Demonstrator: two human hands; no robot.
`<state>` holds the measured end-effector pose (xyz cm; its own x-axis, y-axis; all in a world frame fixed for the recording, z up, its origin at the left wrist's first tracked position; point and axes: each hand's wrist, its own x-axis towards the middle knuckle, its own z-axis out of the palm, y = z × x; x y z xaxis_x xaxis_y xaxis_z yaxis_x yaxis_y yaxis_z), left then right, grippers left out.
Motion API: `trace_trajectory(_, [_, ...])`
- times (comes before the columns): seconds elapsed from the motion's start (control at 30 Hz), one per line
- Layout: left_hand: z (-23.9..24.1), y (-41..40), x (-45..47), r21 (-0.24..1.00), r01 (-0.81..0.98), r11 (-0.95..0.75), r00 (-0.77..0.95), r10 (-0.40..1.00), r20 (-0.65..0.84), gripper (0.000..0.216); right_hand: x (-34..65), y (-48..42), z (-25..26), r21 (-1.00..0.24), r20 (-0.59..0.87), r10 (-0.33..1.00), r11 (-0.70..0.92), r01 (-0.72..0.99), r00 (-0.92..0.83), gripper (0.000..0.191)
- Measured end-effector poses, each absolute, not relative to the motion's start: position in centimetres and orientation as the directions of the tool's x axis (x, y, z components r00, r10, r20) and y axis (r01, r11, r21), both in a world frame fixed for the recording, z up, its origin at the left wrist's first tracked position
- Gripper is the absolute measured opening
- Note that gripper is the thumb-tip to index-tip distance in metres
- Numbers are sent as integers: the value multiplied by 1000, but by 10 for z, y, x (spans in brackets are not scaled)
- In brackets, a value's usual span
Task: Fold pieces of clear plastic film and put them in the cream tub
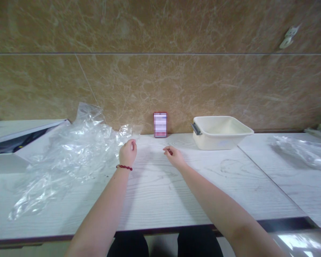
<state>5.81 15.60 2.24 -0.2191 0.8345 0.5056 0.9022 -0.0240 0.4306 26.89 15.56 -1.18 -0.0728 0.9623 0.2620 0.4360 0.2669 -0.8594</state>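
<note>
My left hand (127, 152), with a dark red bead bracelet (124, 167) at the wrist, is closed in a fist at the right edge of a heap of clear plastic bags (88, 150). Whether it grips any of the plastic is hidden. Across a short gap, my right hand (174, 156) is held low over the white wood-grain table (160, 200), its fingers curled and pressed together. Anything between those fingers is too small to make out. Beyond both hands, a phone (160, 125) with a lit, blurred screen leans upright against the wall.
A cream plastic bin (216, 145) with a grey handle stands right of the phone. At the left is an open white box (26, 157) with something dark inside. More clear plastic (305, 151) lies far right. The brown marble wall (160, 82) bounds the table's back.
</note>
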Motion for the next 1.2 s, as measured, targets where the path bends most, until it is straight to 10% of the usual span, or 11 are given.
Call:
trace_trajectory(0.2, [28,125,103,731,516,-446,311,893,325,17,272,157,-12,-922,310,949,313,229,-52,54])
trace_trajectory(0.33, [29,114,107,970,80,-229,423,889,175,15,279,152,-4,-984,169,953,150,-94,-250,61])
trace_trajectory(0.5, [29,118,100,956,-281,83,285,959,1,16,281,146,6,-953,-36,923,-147,-265,-383,47])
trace_trajectory(0.87, [31,132,77,927,-343,154,390,921,-9,79,298,163,11,-933,-47,980,-113,-342,-194,33])
trace_trajectory(1.2, [26,136,70,974,-164,157,442,894,-70,43,306,165,9,-954,-14,958,-98,-285,-286,40])
